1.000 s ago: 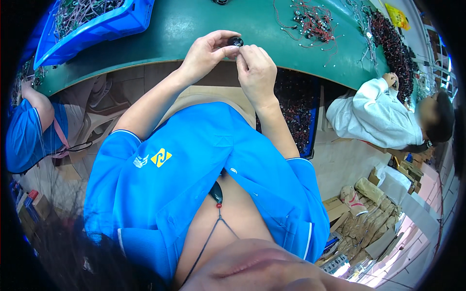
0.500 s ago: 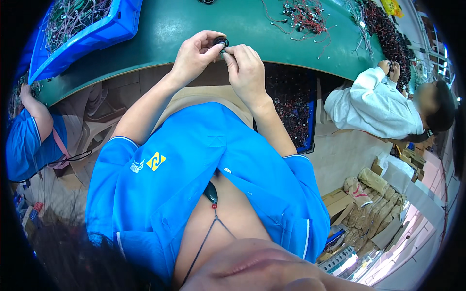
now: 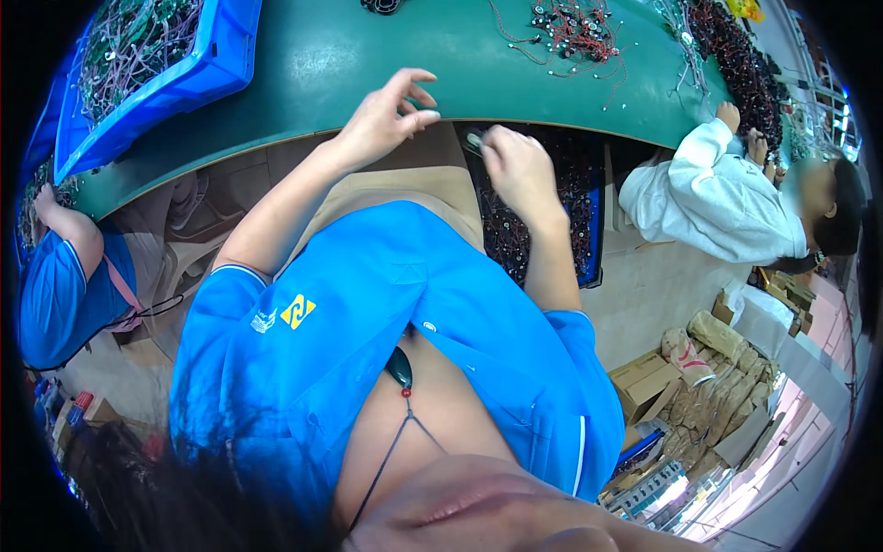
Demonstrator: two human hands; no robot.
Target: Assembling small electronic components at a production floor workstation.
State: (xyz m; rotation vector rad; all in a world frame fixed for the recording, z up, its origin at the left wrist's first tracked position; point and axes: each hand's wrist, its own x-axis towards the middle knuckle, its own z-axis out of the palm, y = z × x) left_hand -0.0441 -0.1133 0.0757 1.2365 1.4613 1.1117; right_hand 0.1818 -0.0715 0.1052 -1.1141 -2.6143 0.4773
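Note:
My left hand [image 3: 391, 118] hovers at the front edge of the green table [image 3: 322, 74]. Its fingers are bent and apart, with nothing in them. To its right, my right hand [image 3: 521, 170] is closed, knuckles up, above a blue crate [image 3: 596, 221] below the tabletop. A small pale, shiny piece [image 3: 474, 140] sticks out at its fingertips; its kind is too blurred to tell. Inside that crate lie many small dark parts with reddish wires [image 3: 510, 225]. The round black part seen earlier is in neither hand's visible fingers.
A blue bin [image 3: 225, 60] full of wired parts [image 3: 138, 46] stands at the far left. Red-wired parts [image 3: 579, 32] and a dark heap [image 3: 731, 64] lie on the table's right. A co-worker in grey [image 3: 722, 189] sits right; another in blue [image 3: 69, 294] is left.
My hands have parted. The round black part is out of my fingers. My right hand has moved right and toward me, over the crate; my left has opened.

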